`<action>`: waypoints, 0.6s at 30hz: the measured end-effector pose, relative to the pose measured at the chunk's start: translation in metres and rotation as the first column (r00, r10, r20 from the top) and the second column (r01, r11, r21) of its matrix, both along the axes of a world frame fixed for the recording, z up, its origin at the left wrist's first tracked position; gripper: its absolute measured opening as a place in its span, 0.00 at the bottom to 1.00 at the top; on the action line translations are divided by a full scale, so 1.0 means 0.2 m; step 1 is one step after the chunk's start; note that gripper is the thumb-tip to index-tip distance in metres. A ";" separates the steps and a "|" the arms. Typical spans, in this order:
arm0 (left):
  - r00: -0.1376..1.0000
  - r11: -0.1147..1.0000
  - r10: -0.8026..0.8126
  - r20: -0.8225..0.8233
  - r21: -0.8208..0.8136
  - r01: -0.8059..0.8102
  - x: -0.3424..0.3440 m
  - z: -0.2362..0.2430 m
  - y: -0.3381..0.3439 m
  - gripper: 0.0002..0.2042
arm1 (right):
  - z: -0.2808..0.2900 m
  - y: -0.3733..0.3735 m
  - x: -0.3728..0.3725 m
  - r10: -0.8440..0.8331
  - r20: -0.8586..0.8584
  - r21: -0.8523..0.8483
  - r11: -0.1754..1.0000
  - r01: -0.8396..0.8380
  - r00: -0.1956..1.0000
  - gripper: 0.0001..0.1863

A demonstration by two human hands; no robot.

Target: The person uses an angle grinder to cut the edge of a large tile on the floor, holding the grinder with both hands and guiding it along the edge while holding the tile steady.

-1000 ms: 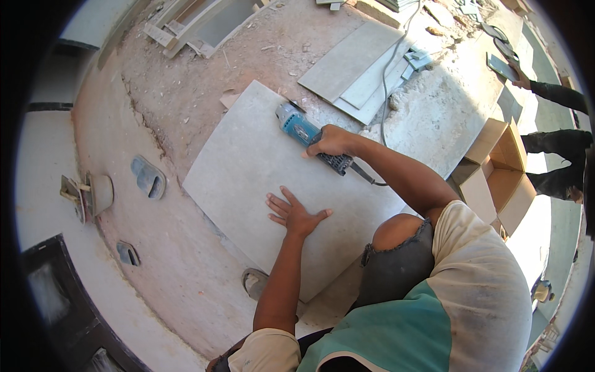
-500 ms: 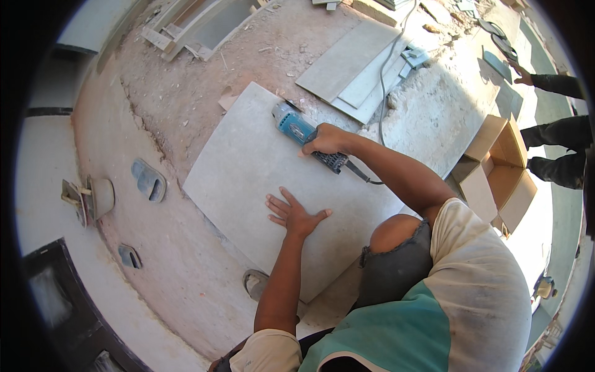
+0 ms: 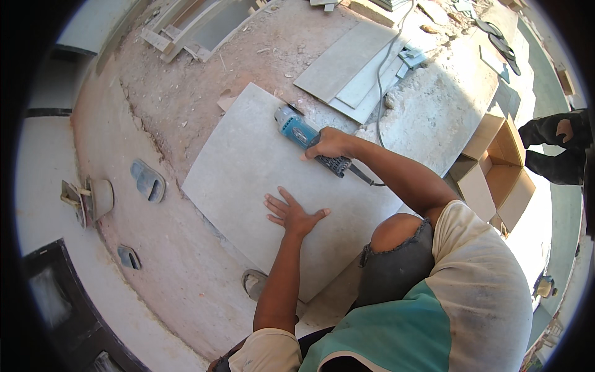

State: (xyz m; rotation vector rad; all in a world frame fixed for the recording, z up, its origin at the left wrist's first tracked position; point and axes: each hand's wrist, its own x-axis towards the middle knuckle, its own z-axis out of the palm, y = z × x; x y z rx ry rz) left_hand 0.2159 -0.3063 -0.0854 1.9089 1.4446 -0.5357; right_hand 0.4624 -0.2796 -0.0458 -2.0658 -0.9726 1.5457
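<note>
A large pale grey square tile (image 3: 235, 173) lies on the dusty ground in front of me. My left hand (image 3: 294, 217) rests flat on its middle, fingers spread. My right hand (image 3: 328, 144) grips the dark handle of a teal angle grinder (image 3: 297, 130), whose head and disc are at the tile's upper right edge; whether the disc is spinning or cutting, I cannot tell. The grinder's dark cord runs under my right forearm toward the right. My bent knee (image 3: 396, 235), in torn dark trousers, is over the tile's right part.
Stacked tiles (image 3: 341, 62) and a long cord lie beyond, beside broken concrete (image 3: 434, 105). An open cardboard box (image 3: 502, 177) stands right, near a person's dark-trousered legs (image 3: 551, 162). Sandals (image 3: 149, 180) and a bucket (image 3: 99, 198) are left. A wooden frame (image 3: 180, 31) lies at the back.
The other person's hand and sleeve at the upper right have gone from view, and their legs have shifted. The flat teal object there is left lying. My hands have barely moved.
</note>
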 end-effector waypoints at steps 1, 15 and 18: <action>1.000 1.000 0.003 0.013 0.002 -0.003 0.00 0.00 0.00 0.77 | 0.00 0.00 0.00 -0.001 -0.002 0.004 1.000 0.001 1.000 0.46; 1.000 1.000 -0.009 0.017 0.030 0.008 -0.02 -0.03 -0.01 0.77 | -0.03 -0.04 0.00 -0.013 -0.006 0.040 0.999 0.014 1.000 0.43; 1.000 0.999 -0.012 0.014 0.030 0.011 -0.01 -0.03 -0.01 0.77 | -0.05 -0.02 0.00 -0.023 -0.007 0.044 0.999 0.024 1.000 0.43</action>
